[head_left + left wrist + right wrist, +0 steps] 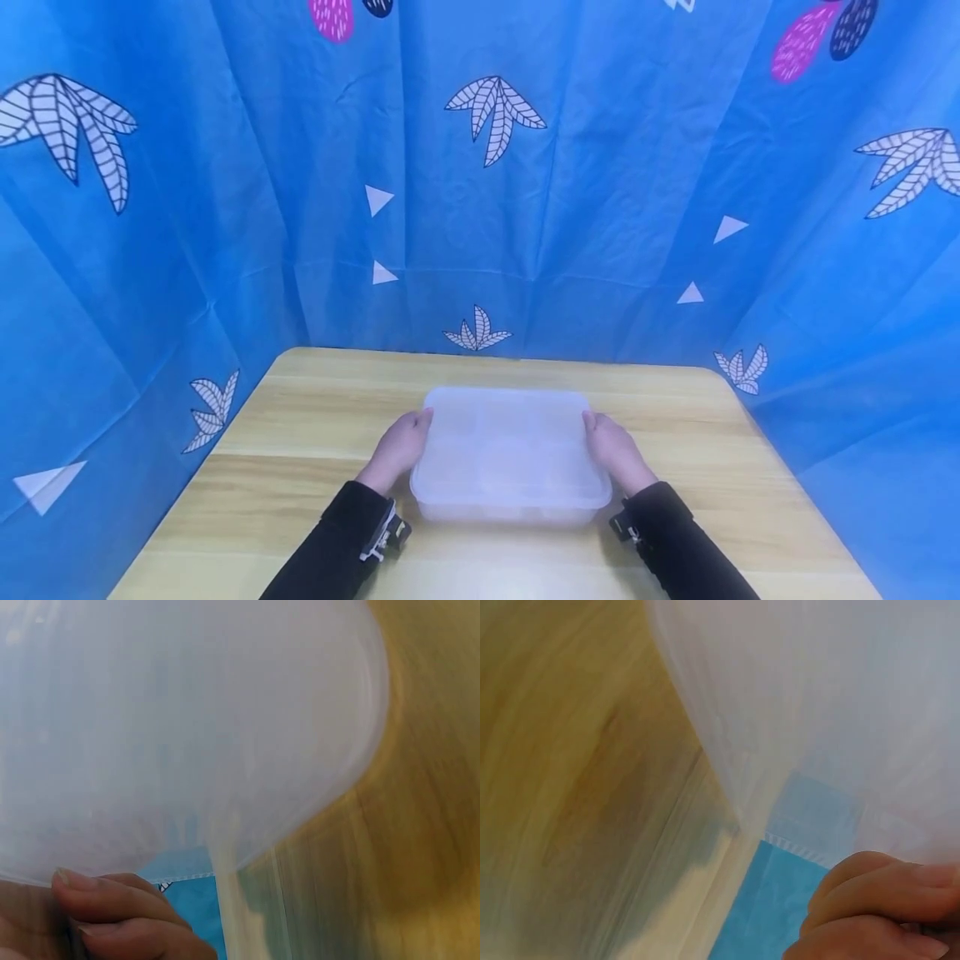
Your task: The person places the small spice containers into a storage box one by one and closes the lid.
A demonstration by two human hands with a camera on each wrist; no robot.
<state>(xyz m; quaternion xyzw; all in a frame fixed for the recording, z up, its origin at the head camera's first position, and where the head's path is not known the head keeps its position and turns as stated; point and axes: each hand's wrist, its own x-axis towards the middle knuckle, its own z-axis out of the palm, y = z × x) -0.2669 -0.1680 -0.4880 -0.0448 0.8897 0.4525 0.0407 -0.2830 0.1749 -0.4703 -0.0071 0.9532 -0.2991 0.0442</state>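
Note:
A translucent white plastic box (pixel 510 450), rectangular with rounded corners, is held between both hands over the table. My left hand (pixel 405 442) grips its left side, the thumb along the top edge. On the opposite side my right hand (pixel 617 446) grips it the same way. In the left wrist view the curled left fingers (pixel 120 907) lie against the box's side wall (pixel 187 735). The right wrist view has the right fingers (pixel 877 892) curled at the box's edge. Whatever the box may contain cannot be made out.
A light wood-grain table (pixel 315 417) lies beneath the box. Blue curtains (pixel 600 167) printed with leaves and triangles hang behind it and along both sides. Both forearms wear dark sleeves, with a small device (pixel 390 533) strapped at the left wrist.

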